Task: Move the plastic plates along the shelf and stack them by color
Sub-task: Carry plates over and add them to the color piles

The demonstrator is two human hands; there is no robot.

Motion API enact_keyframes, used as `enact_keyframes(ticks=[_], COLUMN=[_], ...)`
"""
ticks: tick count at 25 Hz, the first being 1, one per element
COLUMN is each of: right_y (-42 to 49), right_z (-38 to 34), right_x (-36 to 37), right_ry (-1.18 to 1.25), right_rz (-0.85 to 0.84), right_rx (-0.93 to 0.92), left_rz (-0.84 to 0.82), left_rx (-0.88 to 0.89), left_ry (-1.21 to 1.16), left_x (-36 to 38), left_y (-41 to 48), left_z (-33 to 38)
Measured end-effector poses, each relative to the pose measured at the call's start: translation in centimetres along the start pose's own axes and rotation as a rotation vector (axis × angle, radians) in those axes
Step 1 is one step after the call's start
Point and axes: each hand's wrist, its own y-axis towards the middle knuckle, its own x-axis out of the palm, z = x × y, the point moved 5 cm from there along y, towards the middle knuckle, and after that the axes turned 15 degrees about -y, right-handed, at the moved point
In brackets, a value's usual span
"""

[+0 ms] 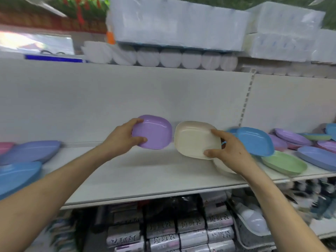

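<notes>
Two plates were held above the shelf (145, 179): purple plate (154, 132) in the left hand (125, 138), cream plate (195, 140) in the right hand (229, 151), each grip pinching a rim, seemingly for colour sorting.

Row of white cup stacks (171, 57), lying on their sides, blurred. Directly above the row: large plastic-wrapped white packs (178, 22). At its left end: small orange item (110, 37). Further left: blue strip (54, 58). Above-left: red hanging decorations (80, 13). Far below: silver printed packets (192, 231), stacked in rows.
</notes>
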Motion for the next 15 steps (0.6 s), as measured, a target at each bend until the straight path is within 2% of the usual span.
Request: enact_keyframes(ticks=[6, 15], right_y=[0.6, -1.5], right_z=[-9.8, -27.8], right_x=[7.1, 16.8], right_ry=[0.052, 0.146], right_rz=[-0.106, -0.216], right_rx=[-0.156, -0.367], left_rz=[0.177, 0.42], left_rx=[-0.068, -0.141], left_ry=[0.136, 0.207], left_x=[-12.7, -32.1], left_y=[-5.2, -17.0], left_z=[-5.2, -11.0])
